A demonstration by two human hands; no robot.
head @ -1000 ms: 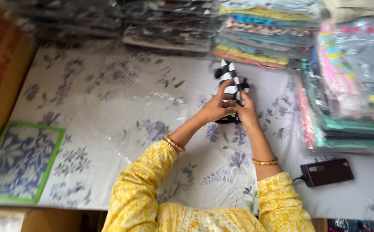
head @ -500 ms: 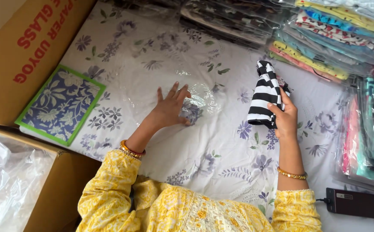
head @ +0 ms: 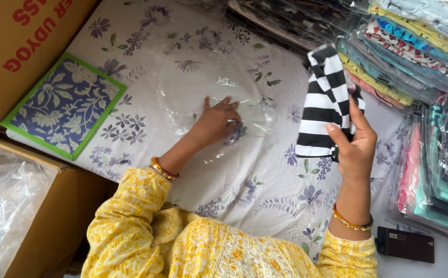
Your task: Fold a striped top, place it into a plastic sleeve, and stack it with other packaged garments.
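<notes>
Her right hand (head: 355,146) pinches the folded striped cloth (head: 324,105), long axis upright; the clear plastic bag (head: 219,98) lies to its left, under her flat, spread left hand (head: 216,121)

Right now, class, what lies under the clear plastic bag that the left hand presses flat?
Under the clear plastic bag the floral bedsheet shows through, purple flowers and green leaves. The left hand covers one patch, so what lies beneath the palm cannot be seen.

cardboard box (head: 23,46) cropped, garment stacks (head: 430,77) cut off
</notes>
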